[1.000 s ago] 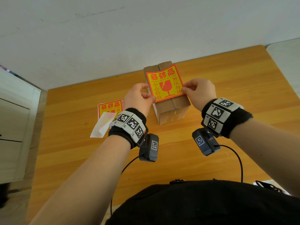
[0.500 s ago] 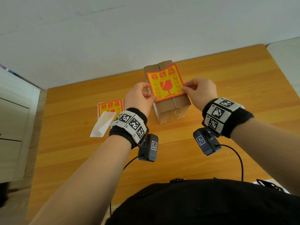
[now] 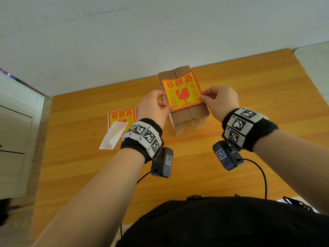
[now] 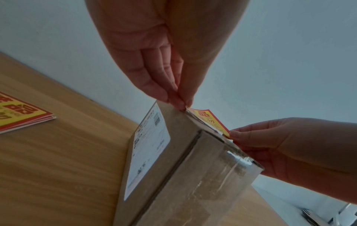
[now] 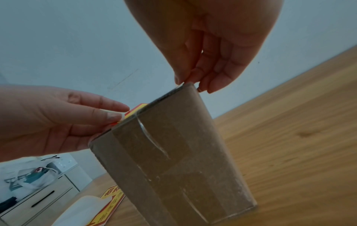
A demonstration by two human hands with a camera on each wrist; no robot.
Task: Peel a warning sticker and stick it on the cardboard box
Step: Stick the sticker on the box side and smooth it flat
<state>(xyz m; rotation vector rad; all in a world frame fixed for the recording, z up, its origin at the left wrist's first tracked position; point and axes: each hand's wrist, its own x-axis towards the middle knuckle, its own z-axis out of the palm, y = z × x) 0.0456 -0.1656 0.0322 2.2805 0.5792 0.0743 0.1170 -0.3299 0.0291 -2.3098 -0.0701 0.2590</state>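
Left hand (image 3: 154, 109) and right hand (image 3: 219, 102) each pinching 1 edge of warning sticker (image 3: 181, 90) over cardboard box (image 3: 190, 116).

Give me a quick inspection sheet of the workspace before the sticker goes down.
Surface: wooden table, against a pale wall.
Job's things: cardboard box upright; warning sticker held over its top.
Clutter: sticker stack left of the box, peeled backing paper on it.
Grippers: left hand and right hand each pinch a sticker edge.
Cables: black cable from the right wrist camera.
Surroundings: white drawer cabinet at left.
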